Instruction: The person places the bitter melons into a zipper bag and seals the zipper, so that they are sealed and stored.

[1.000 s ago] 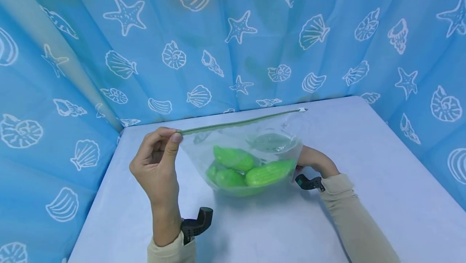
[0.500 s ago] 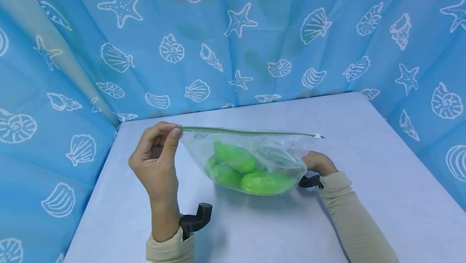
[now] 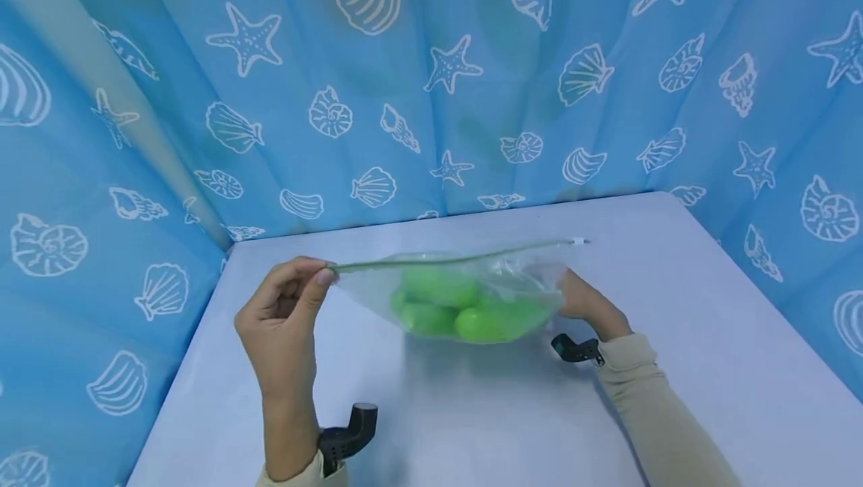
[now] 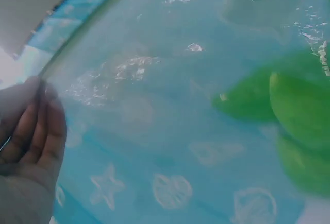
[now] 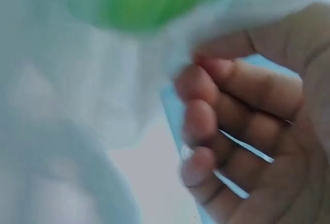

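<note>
A clear plastic zip bag (image 3: 367, 294) hangs over the table between my two hands. Along its top runs a green zip strip (image 3: 445, 259), with a white slider (image 3: 578, 241) at the right end. Several bright green fruit-shaped things (image 3: 488, 324) lie together in the bag, blurred by the plastic; in the left wrist view one green piece (image 4: 304, 110) looks smooth and pointed. My left hand (image 3: 286, 315) pinches the left end of the strip between thumb and fingers. My right hand (image 3: 586, 300), partly behind the bag, pinches its right side with thumb and index finger.
A white-covered table (image 3: 472, 427) spreads under the bag. Blue curtains (image 3: 465, 120) printed with white shells and starfish stand behind it and along both sides. Each wrist carries a black camera mount (image 3: 347, 434).
The bag's bottom has risen and its body looks flatter beneath the strip. The slider end dipped, then came partly back up. Both hands have kept their hold.
</note>
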Demonstrator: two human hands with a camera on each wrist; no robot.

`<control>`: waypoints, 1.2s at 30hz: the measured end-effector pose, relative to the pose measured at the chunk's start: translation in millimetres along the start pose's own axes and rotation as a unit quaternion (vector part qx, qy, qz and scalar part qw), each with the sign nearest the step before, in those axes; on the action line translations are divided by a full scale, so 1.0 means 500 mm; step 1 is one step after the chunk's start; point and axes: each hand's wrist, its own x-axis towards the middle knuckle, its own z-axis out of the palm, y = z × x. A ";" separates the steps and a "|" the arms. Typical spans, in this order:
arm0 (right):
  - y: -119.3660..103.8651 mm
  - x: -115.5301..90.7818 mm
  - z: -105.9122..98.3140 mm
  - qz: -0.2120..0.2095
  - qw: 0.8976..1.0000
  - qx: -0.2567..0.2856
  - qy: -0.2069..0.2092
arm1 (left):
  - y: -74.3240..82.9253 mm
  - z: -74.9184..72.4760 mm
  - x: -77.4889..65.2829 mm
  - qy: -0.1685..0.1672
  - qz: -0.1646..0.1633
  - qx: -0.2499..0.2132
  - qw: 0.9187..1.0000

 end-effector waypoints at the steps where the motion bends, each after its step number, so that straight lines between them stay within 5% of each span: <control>1: 0.005 0.003 0.002 -0.003 1.000 -0.004 0.006 | -0.001 -0.011 -0.006 -0.008 -0.005 0.015 1.000; 7: 0.003 0.043 -0.007 0.017 0.998 -0.045 0.040 | -0.008 -0.068 -0.041 -0.098 0.010 0.067 0.993; 12: -0.013 0.090 -0.024 -0.049 0.986 -0.148 0.055 | -0.036 -0.110 -0.103 -0.166 0.002 0.007 0.986; 19: -0.006 0.121 -0.033 -0.130 0.953 -0.251 0.107 | -0.061 -0.159 -0.175 -0.210 -0.054 0.048 0.975; 26: 0.025 0.131 -0.022 -0.143 0.928 -0.313 0.142 | -0.079 -0.171 -0.200 -0.250 -0.027 0.072 0.965; 36: 0.044 0.113 -0.008 -0.106 0.934 -0.321 0.115 | -0.110 -0.170 -0.265 -0.252 -0.040 0.119 0.959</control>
